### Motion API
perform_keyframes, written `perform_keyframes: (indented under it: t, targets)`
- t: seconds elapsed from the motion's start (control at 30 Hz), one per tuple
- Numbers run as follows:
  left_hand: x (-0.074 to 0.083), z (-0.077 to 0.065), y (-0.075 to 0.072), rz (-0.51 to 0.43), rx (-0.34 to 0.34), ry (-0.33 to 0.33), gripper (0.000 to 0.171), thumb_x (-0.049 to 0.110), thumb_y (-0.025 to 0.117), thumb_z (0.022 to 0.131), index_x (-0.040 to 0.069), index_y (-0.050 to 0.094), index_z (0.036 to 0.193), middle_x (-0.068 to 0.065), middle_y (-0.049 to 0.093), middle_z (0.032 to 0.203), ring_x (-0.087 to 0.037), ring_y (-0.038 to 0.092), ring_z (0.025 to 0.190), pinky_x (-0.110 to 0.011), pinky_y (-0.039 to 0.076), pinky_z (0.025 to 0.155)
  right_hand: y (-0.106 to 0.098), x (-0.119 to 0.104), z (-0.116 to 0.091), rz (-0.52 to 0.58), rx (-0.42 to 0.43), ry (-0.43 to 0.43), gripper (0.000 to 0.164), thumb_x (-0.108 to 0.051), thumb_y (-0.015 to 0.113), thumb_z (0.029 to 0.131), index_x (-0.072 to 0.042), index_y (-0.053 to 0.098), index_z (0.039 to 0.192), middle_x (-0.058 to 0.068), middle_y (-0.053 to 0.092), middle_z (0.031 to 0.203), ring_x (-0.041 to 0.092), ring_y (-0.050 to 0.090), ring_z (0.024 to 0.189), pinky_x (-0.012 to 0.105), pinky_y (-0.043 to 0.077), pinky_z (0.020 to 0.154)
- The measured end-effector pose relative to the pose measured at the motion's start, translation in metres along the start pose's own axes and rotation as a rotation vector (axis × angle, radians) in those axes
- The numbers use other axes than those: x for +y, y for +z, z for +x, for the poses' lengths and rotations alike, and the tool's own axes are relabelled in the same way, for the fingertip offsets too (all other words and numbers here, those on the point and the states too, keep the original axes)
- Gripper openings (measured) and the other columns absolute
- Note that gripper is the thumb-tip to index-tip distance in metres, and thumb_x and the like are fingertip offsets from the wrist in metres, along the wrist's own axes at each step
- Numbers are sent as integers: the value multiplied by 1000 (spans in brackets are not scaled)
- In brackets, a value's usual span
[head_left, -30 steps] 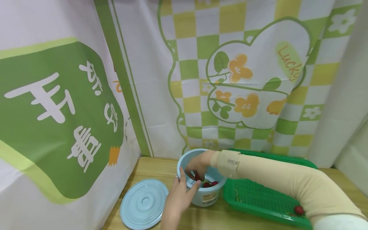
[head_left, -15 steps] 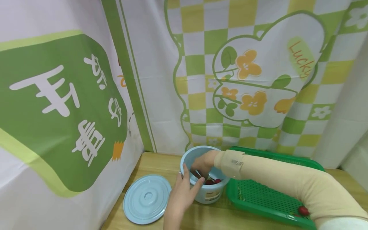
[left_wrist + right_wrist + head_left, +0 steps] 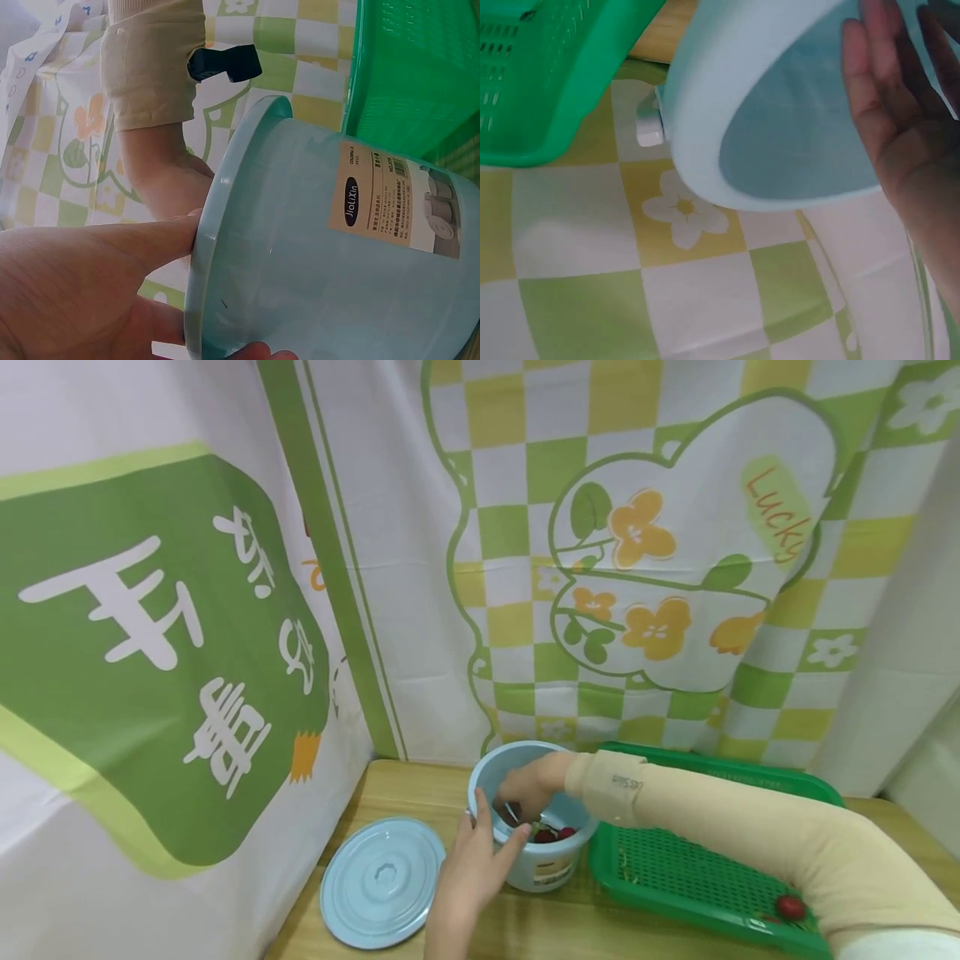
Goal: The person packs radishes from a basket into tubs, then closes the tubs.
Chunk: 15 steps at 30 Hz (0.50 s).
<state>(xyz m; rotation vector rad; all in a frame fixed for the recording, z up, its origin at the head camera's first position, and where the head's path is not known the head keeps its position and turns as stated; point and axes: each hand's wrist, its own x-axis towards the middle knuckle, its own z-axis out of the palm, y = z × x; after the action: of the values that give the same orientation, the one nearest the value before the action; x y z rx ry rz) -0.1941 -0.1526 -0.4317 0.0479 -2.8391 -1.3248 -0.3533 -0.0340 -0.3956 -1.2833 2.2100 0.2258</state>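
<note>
In the head view a light blue bucket point(image 3: 544, 870) stands on the table, a paper label on its side. My left hand point(image 3: 471, 878) grips its rim, with the thumb over the edge. My right hand point(image 3: 528, 787) reaches down inside the bucket. Its fingers look fairly straight in the right wrist view, with nothing seen between them, though the tips are cut off there. Several small red radishes point(image 3: 547, 836) with bits of green lie at the bucket's bottom near that hand, partly hidden by the near rim.
To the right is a green perforated tray point(image 3: 678, 877), with a red radish point(image 3: 791, 907) in its near right corner and green scraps at its left. A light blue lid point(image 3: 384, 883) lies flat left of the bucket. Patterned cloth point(image 3: 510, 610) hangs behind the table.
A second ago a red radish showed at my right fingers inside the bucket; now none shows there. The left hand has stayed on the rim. The head view has shifted slightly.
</note>
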Motion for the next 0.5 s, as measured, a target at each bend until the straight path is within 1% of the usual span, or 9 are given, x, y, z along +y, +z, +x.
perform_keyframes:
  t: [0.13,0.23,0.37,0.5]
  targets:
    - [-1,1,1,15,-9,-2,101,66,55,102,0,17,168,-39,36,156,-55,57,126,-66,54,89,-3,6,-6,87,99,-125,5,-14,69,103,-19,71,105,-13,69,96,2,63,83,22,54,77]
    - [-2,3,1,23,-15,-4,102,67,55,102,0,16,168,-39,37,154,-54,58,124,-65,55,86,-5,11,-12,138,166,-201,6,-14,67,104,-17,71,105,-15,68,96,1,63,88,21,54,80]
    - [-2,3,1,17,-20,3,101,67,54,103,-1,16,167,-40,36,155,-56,57,126,-66,54,87,-7,17,-22,190,247,-287,8,-14,65,106,-18,70,101,-16,66,95,1,62,85,20,54,79]
    - [-2,2,0,17,-10,16,101,65,55,103,-3,18,167,-41,37,154,-58,56,126,-68,54,89,-9,20,-38,237,318,-350,7,-14,63,107,-12,69,106,-12,66,97,3,63,85,23,56,78]
